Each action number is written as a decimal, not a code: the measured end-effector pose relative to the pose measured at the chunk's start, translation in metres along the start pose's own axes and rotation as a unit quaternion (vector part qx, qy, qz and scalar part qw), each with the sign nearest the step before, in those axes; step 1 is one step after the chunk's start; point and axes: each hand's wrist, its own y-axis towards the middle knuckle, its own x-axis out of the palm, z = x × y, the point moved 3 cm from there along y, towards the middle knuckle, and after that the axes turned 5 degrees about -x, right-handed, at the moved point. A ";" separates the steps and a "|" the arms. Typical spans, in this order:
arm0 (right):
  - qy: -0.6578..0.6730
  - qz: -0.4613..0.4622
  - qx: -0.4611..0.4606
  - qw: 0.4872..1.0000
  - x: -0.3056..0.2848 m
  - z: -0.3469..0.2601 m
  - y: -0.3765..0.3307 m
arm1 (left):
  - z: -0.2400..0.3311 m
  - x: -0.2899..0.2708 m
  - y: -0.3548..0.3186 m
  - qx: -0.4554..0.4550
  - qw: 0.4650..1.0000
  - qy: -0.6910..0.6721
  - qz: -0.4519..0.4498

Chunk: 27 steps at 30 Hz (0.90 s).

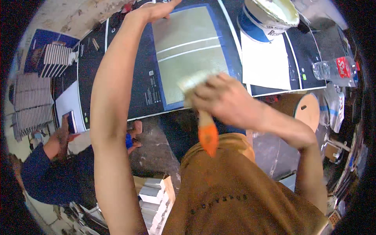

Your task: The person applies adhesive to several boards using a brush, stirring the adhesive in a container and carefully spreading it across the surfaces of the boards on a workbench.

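Note:
My right hand (223,98) is closed round a flat brush (207,135) with an orange-tipped handle, somewhat blurred. Its pale bristles (194,81) are over the near part of a grey-green panel (192,66) with a blue border and two white strips across it. Whether the bristles touch the panel I cannot tell. My left hand (156,11) reaches to the panel's far left corner, fingers stretched out, partly cut off by the upper edge. The panel lies on a table covered with black printed boards (137,84).
A white and blue bucket (256,23), smeared white at its rim, stands on white sheets (262,66) at the far right. A clear bottle (333,72) lies right. At left, another person's hand (60,139) holds a dark blue book-like piece (71,122) near stacked boards (33,100).

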 end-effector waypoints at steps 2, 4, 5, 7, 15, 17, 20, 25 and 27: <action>0.038 -0.071 -0.025 0.996 -0.010 -0.022 -0.029 | -0.002 -0.001 0.001 0.003 0.999 0.010 -0.036; 0.026 -0.018 -0.040 0.999 -0.022 -0.022 -0.045 | -0.001 -0.002 0.004 0.027 0.998 -0.002 -0.057; 0.019 0.022 -0.038 0.999 -0.028 -0.015 -0.048 | 0.001 -0.002 0.005 0.033 0.996 -0.006 -0.077; -0.050 0.118 -0.001 0.992 -0.024 0.018 -0.034 | 0.007 0.001 0.005 0.036 0.994 -0.025 -0.103; -0.008 0.007 -0.039 0.999 -0.006 0.046 -0.044 | 0.008 0.001 -0.010 -0.004 0.999 0.014 -0.041; 0.054 -0.108 -0.015 0.993 -0.027 0.027 -0.078 | 0.004 -0.002 -0.007 0.016 1.000 0.012 -0.023; 0.014 -0.078 -0.018 0.997 -0.052 0.025 -0.082 | 0.002 -0.001 -0.001 0.018 1.000 0.005 -0.019; -0.033 0.081 -0.026 0.996 -0.039 0.080 -0.013 | 0.009 0.005 0.000 0.010 1.000 0.007 -0.011; -0.032 0.056 -0.018 0.998 -0.031 0.084 -0.014 | 0.007 0.005 -0.002 0.006 1.000 0.019 0.007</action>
